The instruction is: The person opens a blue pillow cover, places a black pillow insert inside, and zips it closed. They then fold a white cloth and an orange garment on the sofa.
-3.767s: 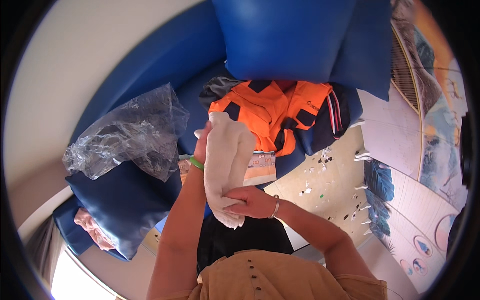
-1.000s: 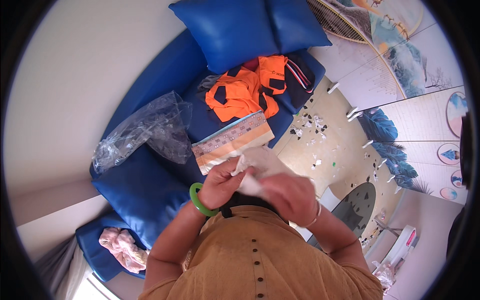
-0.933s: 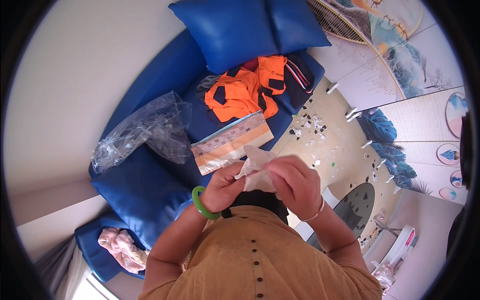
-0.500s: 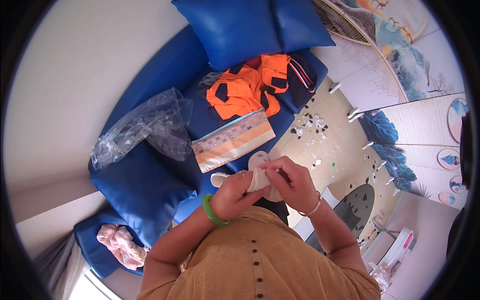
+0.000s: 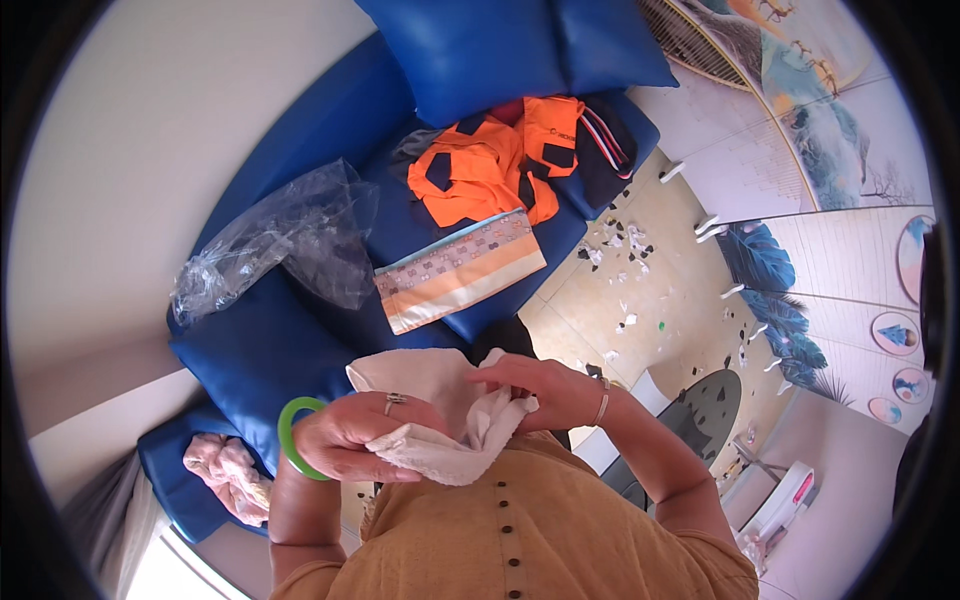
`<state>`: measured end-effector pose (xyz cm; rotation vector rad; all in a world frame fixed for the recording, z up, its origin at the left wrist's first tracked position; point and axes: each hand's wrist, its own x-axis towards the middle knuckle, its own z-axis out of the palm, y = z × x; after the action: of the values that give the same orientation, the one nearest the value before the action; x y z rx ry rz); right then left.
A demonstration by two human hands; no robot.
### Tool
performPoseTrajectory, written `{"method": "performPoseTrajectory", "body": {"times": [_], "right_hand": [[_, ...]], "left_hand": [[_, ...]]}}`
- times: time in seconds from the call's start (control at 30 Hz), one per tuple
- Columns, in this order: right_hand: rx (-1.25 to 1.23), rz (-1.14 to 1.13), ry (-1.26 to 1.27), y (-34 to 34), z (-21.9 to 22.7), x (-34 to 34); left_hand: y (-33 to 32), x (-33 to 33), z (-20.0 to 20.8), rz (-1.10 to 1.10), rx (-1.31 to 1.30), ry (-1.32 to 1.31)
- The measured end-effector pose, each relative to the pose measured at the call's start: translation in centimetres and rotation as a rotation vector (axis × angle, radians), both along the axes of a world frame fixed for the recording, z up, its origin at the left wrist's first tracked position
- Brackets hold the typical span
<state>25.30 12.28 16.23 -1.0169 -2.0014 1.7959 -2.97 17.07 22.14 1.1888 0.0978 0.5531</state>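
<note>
Just above my lap, a whitish-pink fleecy cloth [image 5: 420,370] is loosely opened between my two hands. My left hand [image 5: 365,435], with a ring on one finger and a green bangle at the wrist, is closed on its left side; the cloth covers part of the fingers. My right hand [image 5: 540,385] grips the bunched right edge, with its fingertips partly hidden in the folds. Beyond them, a folded striped fabric piece [image 5: 465,272] in peach, cream and patterned mauve lies on the blue sofa [image 5: 560,255].
Orange and navy clothes [image 5: 480,170] lie behind the striped fabric, and a crumpled clear plastic bag [image 5: 290,240] to the left. Blue cushions [image 5: 490,50] rest on the sofa. A pink cloth [image 5: 225,475] sits at lower left. Scraps [image 5: 625,245] litter the tiled floor around a dark mat [image 5: 700,430].
The cloth was bunched small between my hands and is now spread wider. My left hand has moved left and nearer to me; my right hand has shifted slightly left and lower.
</note>
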Motion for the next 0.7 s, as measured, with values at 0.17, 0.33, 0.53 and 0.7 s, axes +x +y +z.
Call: {"method": "performPoseTrajectory", "body": {"times": [0.17, 0.33, 0.53, 0.7], "right_hand": [[-0.210, 0.183, 0.024, 2.2, 4.5, -0.2], [-0.035, 0.065, 0.232, 3.1, 5.2, -2.8], [0.111, 0.060, 0.058, 3.1, 0.7, -2.3], [0.381, 0.002, -0.082, 4.2, -6.5, -1.5]], "left_hand": [[-1.2, -1.8, -0.1, 0.131, -0.198, 0.025], [-1.8, 0.2, 0.1, 0.257, 0.058, 0.306], [-1.8, -0.2, 0.1, 0.542, 0.087, 0.374], [-1.6, -3.0, -0.6, 0.695, -0.084, 0.323]]}}
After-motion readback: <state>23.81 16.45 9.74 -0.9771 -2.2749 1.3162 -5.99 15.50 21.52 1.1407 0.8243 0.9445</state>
